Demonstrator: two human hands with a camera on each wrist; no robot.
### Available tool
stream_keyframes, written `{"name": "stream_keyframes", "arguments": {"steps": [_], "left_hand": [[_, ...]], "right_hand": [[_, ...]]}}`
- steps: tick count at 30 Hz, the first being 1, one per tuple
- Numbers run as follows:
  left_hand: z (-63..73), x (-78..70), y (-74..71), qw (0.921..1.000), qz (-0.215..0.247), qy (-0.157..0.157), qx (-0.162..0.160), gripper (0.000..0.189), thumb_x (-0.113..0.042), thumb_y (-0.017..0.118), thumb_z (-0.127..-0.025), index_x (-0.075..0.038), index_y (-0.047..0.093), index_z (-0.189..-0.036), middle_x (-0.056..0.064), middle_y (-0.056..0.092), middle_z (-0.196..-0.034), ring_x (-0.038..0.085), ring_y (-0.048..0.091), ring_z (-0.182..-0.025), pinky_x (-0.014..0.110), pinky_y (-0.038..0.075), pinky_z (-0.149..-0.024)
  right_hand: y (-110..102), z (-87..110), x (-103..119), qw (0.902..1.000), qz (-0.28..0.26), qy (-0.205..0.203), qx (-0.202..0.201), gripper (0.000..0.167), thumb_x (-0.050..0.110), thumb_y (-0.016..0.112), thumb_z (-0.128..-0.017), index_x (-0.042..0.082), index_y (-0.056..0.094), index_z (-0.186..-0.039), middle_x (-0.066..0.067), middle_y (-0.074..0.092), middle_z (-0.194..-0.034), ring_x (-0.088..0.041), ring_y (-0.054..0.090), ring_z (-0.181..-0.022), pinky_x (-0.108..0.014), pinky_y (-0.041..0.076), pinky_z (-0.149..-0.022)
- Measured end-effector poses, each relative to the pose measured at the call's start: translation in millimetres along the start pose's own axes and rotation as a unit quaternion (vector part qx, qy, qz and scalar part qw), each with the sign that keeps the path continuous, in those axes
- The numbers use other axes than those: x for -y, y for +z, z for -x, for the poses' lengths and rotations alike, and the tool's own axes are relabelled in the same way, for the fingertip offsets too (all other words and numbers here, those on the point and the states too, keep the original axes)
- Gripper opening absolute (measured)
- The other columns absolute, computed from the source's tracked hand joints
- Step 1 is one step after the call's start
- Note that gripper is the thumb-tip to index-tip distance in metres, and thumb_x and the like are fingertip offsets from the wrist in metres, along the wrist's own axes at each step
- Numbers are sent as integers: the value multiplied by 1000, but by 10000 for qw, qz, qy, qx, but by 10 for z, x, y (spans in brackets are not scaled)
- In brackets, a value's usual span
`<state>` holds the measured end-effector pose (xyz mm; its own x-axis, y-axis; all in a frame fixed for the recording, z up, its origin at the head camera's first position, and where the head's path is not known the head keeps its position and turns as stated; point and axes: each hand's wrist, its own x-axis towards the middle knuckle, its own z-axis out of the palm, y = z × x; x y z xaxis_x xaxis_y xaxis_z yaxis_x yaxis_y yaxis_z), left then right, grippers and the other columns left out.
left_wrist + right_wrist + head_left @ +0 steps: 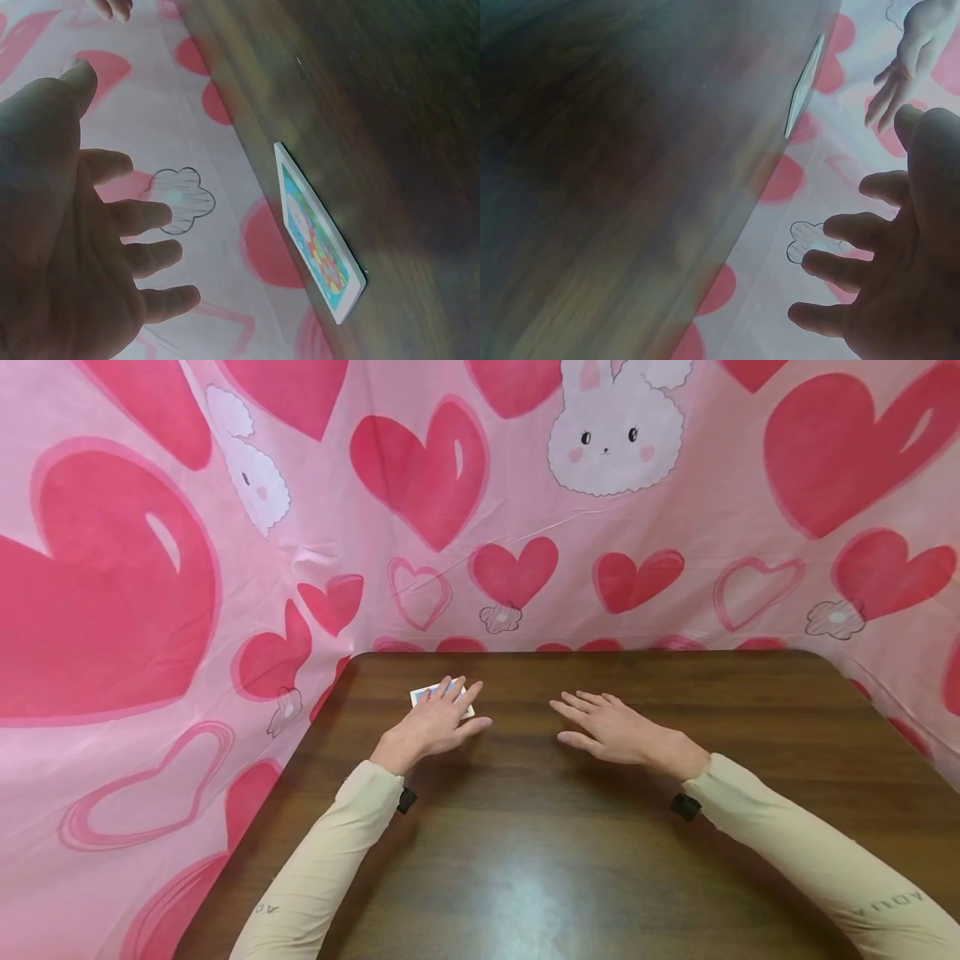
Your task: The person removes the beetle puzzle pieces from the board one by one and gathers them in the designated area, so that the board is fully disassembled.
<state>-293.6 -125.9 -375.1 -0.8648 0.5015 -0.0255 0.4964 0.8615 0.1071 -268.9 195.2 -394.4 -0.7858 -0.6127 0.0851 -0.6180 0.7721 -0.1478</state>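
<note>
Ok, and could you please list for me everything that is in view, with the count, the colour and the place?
thin rectangular picture card: 1, multicoloured with white border, on the table under the left hand, untouched
rectangular wooden table: 1, dark brown, below both hands
printed fabric backdrop: piece count unclear, pink with red hearts, around the table
small boxy wrist devices: 2, black, at the cuffs
long fabric sleeves: 2, cream, on the forearms
left hand: 1, bare, above the card
right hand: 1, bare, above the table
</note>
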Motion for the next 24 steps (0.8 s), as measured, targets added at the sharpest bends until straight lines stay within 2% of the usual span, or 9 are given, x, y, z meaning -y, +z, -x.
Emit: {"name": "stream_keyframes", "arguments": {"steps": [5,12,17,24], "left_hand": [[-28,66,25,9999,91,-133,20,77,-65,37,-97,-22,19,-158,14,18,-164,37,14,-152,62,21,-118],[-47,153,71,9987,367,-281,212,78,-64,38,-97,-21,17,-159,13,15,-165,37,12,-153,62,18,-119],[-52,240,99,9983,413,-380,174,79,-63,40,-97,-19,17,-159,17,19,-164,39,16,-151,63,19,-118],[-60,372,136,9976,422,-547,103,78,-59,44,-97,-15,21,-158,21,23,-161,41,21,-149,63,24,-116]], "right_hand": [[9,-100,62,9998,-177,50,4,65,48,53,-98,21,33,-154,-12,36,-158,-38,35,-145,-64,27,-114],[25,-194,109,9997,-171,94,146,64,49,51,-99,20,34,-154,-13,36,-158,-39,36,-144,-63,28,-114],[40,-266,124,9996,-129,81,241,64,47,51,-99,17,36,-153,-16,37,-157,-41,38,-142,-63,30,-113],[41,-352,147,9988,-341,91,351,66,51,49,-99,16,35,-153,-16,37,-157,-39,38,-143,-61,29,-114]]}}
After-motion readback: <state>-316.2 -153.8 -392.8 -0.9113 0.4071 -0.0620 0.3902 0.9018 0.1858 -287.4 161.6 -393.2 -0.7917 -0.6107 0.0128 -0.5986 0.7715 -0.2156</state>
